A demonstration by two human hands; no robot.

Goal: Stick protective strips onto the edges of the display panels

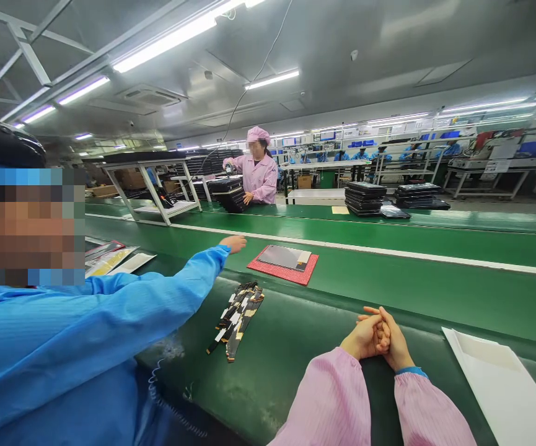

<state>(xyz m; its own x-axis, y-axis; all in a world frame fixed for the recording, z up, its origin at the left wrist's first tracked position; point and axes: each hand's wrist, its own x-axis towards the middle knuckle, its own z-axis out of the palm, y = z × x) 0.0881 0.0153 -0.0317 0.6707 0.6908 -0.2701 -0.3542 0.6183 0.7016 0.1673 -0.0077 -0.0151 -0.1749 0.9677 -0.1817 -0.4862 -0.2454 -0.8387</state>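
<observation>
My left hand [361, 337] and my right hand [396, 341] are clasped together over the near green bench edge, fingers closed around each other with no object visible in them. Right of them lies a folded white sheet or board [504, 384]. To their left is a loose pile of black, white and gold flex cables [244, 316]. Farther off, a grey flat panel [281, 256] with a pale strip at one end rests on a red pad [305, 275] on the green belt [388, 275].
A co-worker in blue at left stretches a hand [234, 243] over the belt. Flat pieces [123, 260] lie beside that person. Across the belt, a person in pink [261, 176] handles a black stack [230, 195]. More black stacks [365, 197] stand farther right; a white stand [168, 214] is at left.
</observation>
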